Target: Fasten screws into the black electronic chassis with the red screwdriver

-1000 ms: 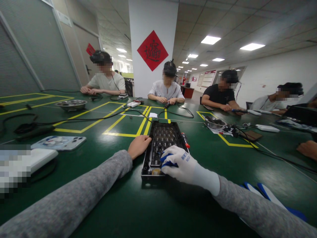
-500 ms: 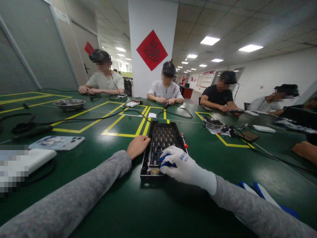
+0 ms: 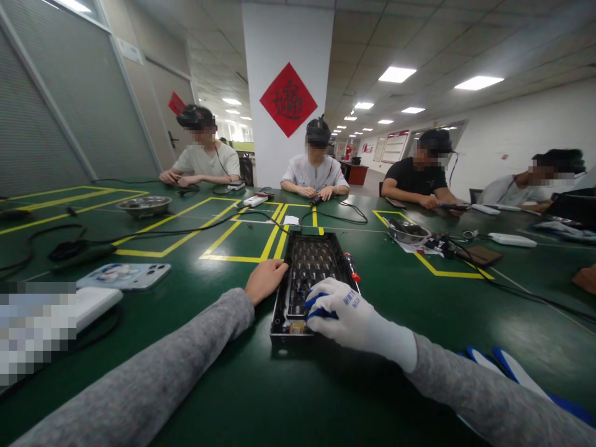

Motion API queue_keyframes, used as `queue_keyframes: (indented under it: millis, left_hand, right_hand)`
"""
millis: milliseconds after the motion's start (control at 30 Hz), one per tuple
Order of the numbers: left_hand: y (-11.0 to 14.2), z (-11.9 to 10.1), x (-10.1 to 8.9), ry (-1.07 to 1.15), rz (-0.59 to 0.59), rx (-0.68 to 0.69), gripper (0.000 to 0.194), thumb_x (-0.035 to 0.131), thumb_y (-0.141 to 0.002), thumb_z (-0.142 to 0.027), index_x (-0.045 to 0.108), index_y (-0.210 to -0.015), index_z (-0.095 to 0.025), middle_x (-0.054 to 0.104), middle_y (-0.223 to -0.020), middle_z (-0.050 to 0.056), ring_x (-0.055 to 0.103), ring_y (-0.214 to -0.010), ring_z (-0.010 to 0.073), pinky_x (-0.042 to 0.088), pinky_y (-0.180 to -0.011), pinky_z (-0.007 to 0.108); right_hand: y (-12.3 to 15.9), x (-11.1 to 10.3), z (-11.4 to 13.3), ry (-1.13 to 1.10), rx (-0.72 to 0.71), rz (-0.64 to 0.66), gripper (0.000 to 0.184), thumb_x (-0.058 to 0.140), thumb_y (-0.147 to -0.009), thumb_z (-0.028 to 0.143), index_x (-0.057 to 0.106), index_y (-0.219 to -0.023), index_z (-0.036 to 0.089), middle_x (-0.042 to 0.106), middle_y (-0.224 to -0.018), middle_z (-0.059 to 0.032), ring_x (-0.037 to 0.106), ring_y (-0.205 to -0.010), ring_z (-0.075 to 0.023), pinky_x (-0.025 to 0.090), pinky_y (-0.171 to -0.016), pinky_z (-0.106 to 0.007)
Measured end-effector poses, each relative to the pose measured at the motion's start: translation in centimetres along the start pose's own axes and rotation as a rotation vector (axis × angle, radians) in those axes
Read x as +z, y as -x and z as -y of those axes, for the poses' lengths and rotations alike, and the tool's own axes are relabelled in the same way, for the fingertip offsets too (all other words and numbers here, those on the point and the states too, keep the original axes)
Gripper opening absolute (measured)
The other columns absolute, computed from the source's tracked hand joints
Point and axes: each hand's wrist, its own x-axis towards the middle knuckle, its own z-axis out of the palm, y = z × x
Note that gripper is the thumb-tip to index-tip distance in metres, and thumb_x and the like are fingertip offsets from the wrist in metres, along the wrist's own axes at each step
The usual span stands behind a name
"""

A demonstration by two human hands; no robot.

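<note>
In the middle of the table a shallow black case point(image 3: 316, 254) lies lengthwise away from me, with rows of small shiny pieces and dark parts inside. My left hand point(image 3: 266, 280), bare, is closed at the case's left edge, its fingertips mostly hidden. My right hand point(image 3: 336, 310) wears a white glove with blue finger pads. Its fingers curl together over the near right part of the case; what they pinch is too hidden to name. Near the bottom end of the case sits a small gold-coloured piece point(image 3: 297, 327). A red-handled screwdriver point(image 3: 352, 270) lies against the case's right side.
To the left lie a phone point(image 3: 125, 276), a white box point(image 3: 100, 307) and black cables. A metal bowl point(image 3: 145, 206) stands farther back, another bowl point(image 3: 410, 231) at right. A spare glove point(image 3: 526, 379) lies by my right forearm. Several people sit across the green table point(image 3: 209, 397).
The whole view has shifted slightly, so the table things appear a little farther right and lower. Both hands keep their places at the case, with the right fingers still curled over it.
</note>
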Motion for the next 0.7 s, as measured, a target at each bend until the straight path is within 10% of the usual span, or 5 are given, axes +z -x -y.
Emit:
queue_keyframes:
  millis: [700]
  left_hand:
    - [0.06, 0.22, 0.14, 0.024, 0.008, -0.009, 0.031, 0.035, -0.077, -0.034, 0.043, -0.052, -0.018, 0.052, -0.056, 0.001, 0.049, -0.059, 0.0153, 0.030, -0.056, 0.025]
  right_hand:
    - [0.07, 0.43, -0.37, 0.011, -0.024, -0.006, 0.015, 0.058, -0.078, 0.031, 0.066, -0.078, 0.018, 0.061, -0.096, -0.0036, 0.051, -0.093, -0.0158, 0.041, -0.086, -0.031]
